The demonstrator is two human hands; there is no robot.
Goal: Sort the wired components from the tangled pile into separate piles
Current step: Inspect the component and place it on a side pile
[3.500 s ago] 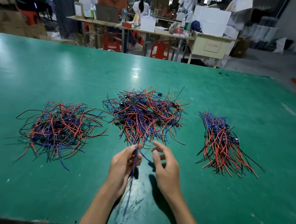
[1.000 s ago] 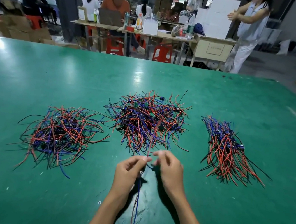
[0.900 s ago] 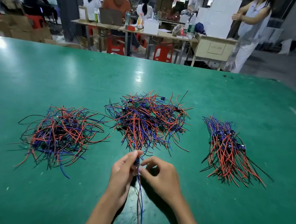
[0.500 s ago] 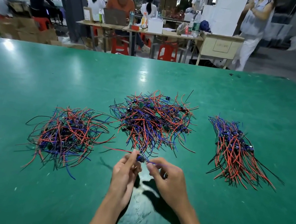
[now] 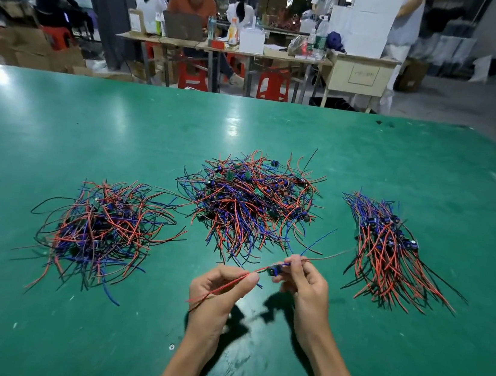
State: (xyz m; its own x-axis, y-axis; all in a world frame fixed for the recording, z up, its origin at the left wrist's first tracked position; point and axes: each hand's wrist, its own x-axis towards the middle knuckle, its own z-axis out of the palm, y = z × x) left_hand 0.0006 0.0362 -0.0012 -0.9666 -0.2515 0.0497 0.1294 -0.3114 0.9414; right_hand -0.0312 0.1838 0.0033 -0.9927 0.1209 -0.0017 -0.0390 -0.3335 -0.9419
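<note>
Left hand [image 5: 220,291] pinches red lead of wired component [image 5: 272,269]; right hand [image 5: 306,285] pinches opposite leads, component held above green table [image 5: 88,141]. Beyond: tangled pile [image 5: 251,201] centre, left pile [image 5: 103,225], combed right pile [image 5: 386,250]. Far back: seated people at cluttered workbench [image 5: 227,48].

A green table [image 5: 89,135] spreads ahead of the hands, glossy, with pale glare spots toward its far edge. Past that edge lies a workshop with a grey floor [image 5: 458,111]. Straight ahead, people sit at a long bench [image 5: 224,48] loaded with bottles, boxes and a laptop, red stools [image 5: 271,85] under it. A dark pillar [image 5: 107,2] rises ahead to the left, cardboard boxes [image 5: 34,49] piled beside it. Ahead to the right stand a beige cabinet [image 5: 361,76] and a white board [image 5: 373,18]. Daylight shows through a far opening.
</note>
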